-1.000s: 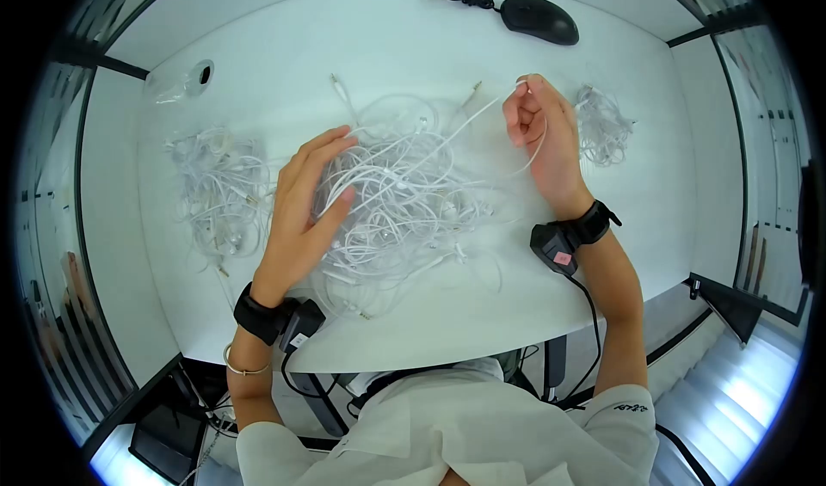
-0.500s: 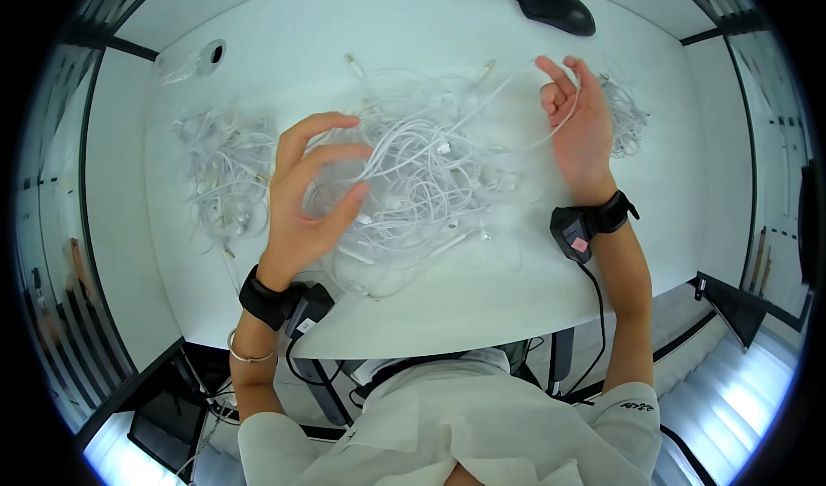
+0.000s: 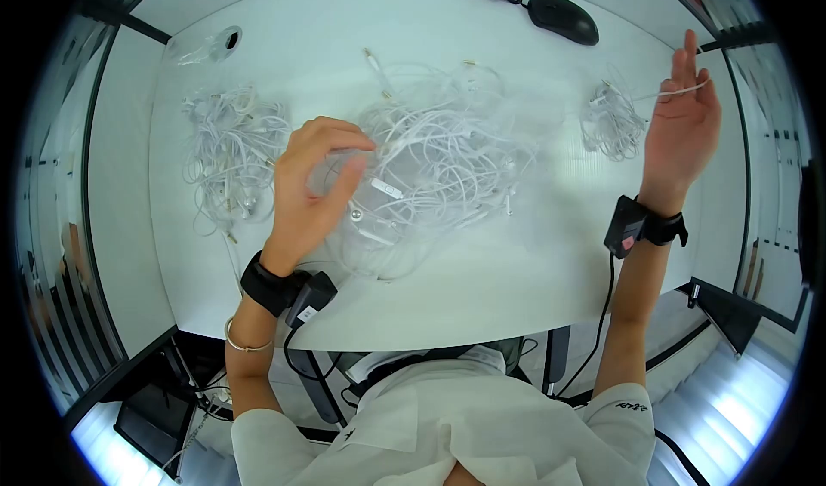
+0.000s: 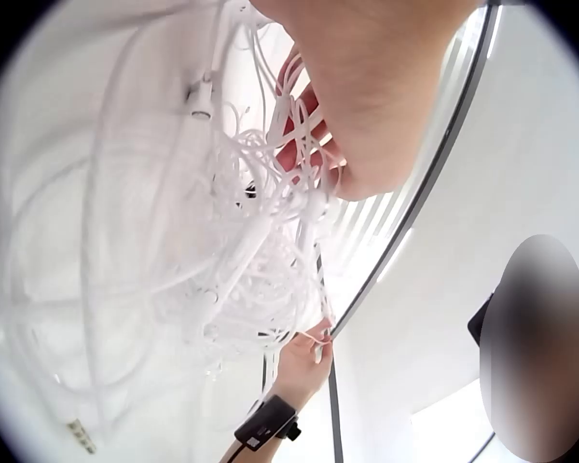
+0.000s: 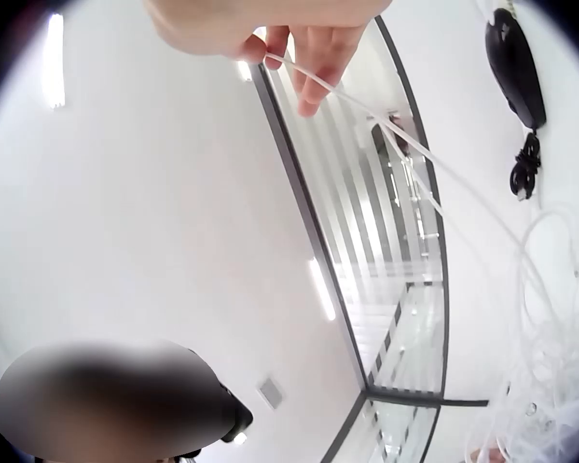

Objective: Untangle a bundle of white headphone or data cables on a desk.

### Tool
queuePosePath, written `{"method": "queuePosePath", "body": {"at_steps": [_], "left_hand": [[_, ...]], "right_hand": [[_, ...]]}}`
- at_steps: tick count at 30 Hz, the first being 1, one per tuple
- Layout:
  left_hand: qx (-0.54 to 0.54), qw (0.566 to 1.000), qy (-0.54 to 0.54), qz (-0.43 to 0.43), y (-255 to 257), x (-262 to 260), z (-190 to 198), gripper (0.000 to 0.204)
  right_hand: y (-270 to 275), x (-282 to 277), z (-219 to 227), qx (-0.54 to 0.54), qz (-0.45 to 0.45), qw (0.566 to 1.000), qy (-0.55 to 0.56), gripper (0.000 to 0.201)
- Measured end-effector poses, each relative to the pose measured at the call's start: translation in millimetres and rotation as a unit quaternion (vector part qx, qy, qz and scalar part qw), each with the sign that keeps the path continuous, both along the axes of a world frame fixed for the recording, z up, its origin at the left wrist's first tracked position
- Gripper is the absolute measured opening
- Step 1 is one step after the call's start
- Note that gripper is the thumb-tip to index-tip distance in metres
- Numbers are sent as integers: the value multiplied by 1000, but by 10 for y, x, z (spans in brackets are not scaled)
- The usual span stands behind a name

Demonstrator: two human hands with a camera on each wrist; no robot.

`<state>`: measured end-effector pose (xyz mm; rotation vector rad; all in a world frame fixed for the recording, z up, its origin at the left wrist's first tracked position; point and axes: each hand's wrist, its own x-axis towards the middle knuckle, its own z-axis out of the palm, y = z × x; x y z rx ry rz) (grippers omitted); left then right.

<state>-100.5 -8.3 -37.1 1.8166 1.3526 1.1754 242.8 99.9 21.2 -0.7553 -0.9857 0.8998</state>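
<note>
A tangled pile of white cables (image 3: 456, 155) lies mid-table, with metal plugs and small earpieces among it. At its left edge my left hand (image 3: 314, 181) curls its fingers and thumb round some strands; in the left wrist view the cables (image 4: 261, 222) hang in front of its fingers (image 4: 304, 116). Far to the right, my right hand (image 3: 682, 138) is raised and pinches one white cable (image 3: 684, 91) between thumb and finger, the other fingers fairly straight. From that pinch the cable (image 5: 425, 149) runs to the tangle in the right wrist view.
Another cable heap (image 3: 237, 155) lies on the left, and a smaller coiled bundle (image 3: 613, 120) on the right. A black mouse (image 3: 562, 18) with its cord tied up sits at the back. Clear plastic (image 3: 194, 50) lies at the back left beside a round hole. Side panels border the table.
My right hand has moved far right with the cable, which now passes above the small bundle. My left hand's fingers have closed in at the pile's left edge, and the pile's strands have shifted.
</note>
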Motion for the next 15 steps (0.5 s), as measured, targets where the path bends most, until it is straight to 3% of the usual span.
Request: {"method": "queuePosePath", "body": {"at_steps": [1,2,5,6,9,12,15], "left_hand": [[-6,1000,-15,0,-2,-13,-1,15],[-3,1000,-9,4,2,-11,-7,15],[-4,1000,9,15,12,2,-19,15],[-9,1000,14,17,14,10,-18,15],[-27,998,14,49,-3,18,-29,12],[-54,995,-29,82,-19,-29,-62,10],[-60,989,-78,112,-27,-30,-109,12]], "right_hand": [[20,65,23,11,-12,1000,-7,27],[49,177,26,21,12,998,55,22],[105,488,23,31,123,987,96,17],[111,522,21,8,80,990,117,17],[128,582,29,29,227,956,181,23],[71,514,157,36,210,948,235,30],[75,651,206,46,220,950,216,35]]}}
